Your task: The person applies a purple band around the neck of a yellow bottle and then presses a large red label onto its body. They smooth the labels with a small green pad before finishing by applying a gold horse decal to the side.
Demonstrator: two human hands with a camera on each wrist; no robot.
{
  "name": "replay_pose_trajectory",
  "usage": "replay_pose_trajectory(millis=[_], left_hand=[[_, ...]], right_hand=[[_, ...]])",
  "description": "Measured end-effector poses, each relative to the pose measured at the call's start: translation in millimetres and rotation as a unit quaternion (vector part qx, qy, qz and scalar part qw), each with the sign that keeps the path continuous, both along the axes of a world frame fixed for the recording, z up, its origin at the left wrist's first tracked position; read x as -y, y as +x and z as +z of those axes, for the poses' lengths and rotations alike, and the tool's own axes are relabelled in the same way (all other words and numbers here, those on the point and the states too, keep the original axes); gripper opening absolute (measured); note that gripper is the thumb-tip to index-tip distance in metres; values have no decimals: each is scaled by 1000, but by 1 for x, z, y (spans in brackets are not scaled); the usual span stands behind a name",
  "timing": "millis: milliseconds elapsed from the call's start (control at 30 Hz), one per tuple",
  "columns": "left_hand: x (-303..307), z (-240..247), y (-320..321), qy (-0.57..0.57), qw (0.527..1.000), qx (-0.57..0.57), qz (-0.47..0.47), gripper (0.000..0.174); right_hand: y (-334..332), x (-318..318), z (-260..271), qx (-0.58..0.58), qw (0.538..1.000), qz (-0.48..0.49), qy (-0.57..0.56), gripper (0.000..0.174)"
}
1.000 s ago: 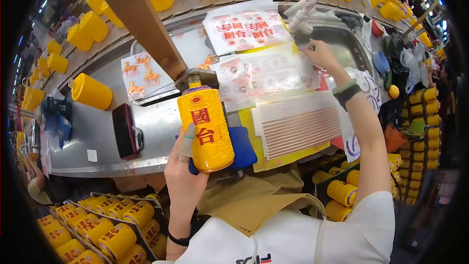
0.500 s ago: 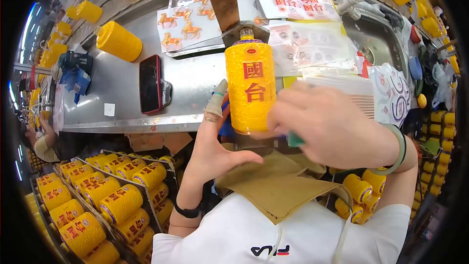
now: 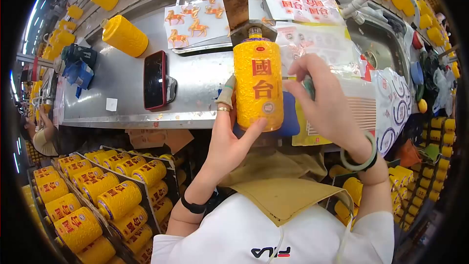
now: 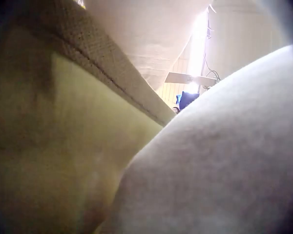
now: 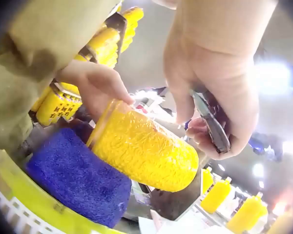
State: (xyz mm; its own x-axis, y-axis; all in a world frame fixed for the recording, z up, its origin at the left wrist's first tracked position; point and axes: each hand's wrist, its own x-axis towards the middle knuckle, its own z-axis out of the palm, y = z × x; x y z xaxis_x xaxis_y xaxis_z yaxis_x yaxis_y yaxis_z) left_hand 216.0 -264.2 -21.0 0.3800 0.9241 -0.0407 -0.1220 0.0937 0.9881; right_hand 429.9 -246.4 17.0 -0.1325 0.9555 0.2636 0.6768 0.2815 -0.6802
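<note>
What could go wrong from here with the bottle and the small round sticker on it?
The left hand has its thumb just below the round sticker, so a slip might rub or shift it. The yellow bottle could turn or drop if that grip loosens. The right hand holds a hard-looking tool close by, which might scrape the bottle's surface.

A hand could pass over the strip of silvery metal counter (image 3: 198, 88) between the red-edged black phone (image 3: 155, 88) at left and the yellow embossed bottle (image 3: 258, 78). The brown wooden post (image 3: 233, 0) blocks the bottle's far end, while the left hand (image 3: 229, 142) and right hand (image 3: 325, 98) crowd its near-left and right sides.
</note>
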Motion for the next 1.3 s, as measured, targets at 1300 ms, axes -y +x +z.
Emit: replay_pose_trajectory(millis=[1300], left_hand=[[-15,-12,-17,-117,988,104,-17,94]], right_hand=[[-35,21,-44,-416,869,-95,-252,39]])
